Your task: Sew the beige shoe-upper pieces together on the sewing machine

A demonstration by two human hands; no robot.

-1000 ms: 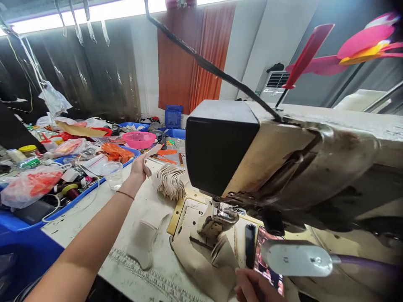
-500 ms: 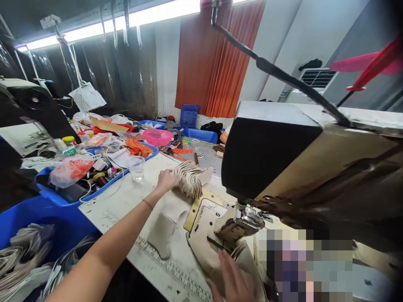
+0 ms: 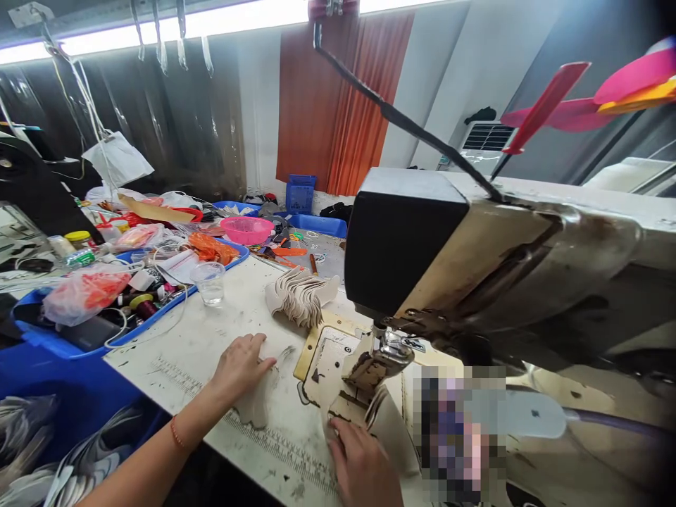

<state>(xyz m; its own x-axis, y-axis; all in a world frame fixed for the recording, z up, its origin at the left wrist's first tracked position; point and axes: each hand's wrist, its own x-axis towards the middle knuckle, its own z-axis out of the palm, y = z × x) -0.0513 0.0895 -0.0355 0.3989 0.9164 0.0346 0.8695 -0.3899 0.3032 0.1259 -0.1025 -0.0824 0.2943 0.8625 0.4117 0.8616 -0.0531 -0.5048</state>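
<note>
Two hands are at a sewing machine (image 3: 388, 352). My left hand (image 3: 240, 366) rests over a pale shaped piece (image 3: 252, 408) lying on the white tabletop, thumb spread away from the bent fingers. My right hand (image 3: 364, 468) is closed on the lower end of another pale piece (image 3: 328, 398), which reaches up beside the presser foot; the fingers partly cover it. A fanned stack of similar pale pieces (image 3: 301, 296) lies beyond the needle plate (image 3: 332, 345). Just right of the presser foot are folded pale pieces (image 3: 393, 429).
A clear plastic cup (image 3: 210, 285) with liquid stands left of the stack. Behind it, a blue tray (image 3: 158, 317) holds thread spools and bags. Further back is a pink basket (image 3: 247, 229). A blue bin (image 3: 63, 373) with more pieces sits lower left. Ruler marks run along the table's front.
My left hand has come off the stack and moved toward me, onto the single piece on the tabletop. My right hand stays near the presser foot, now holding a pale piece. The view has turned right.
</note>
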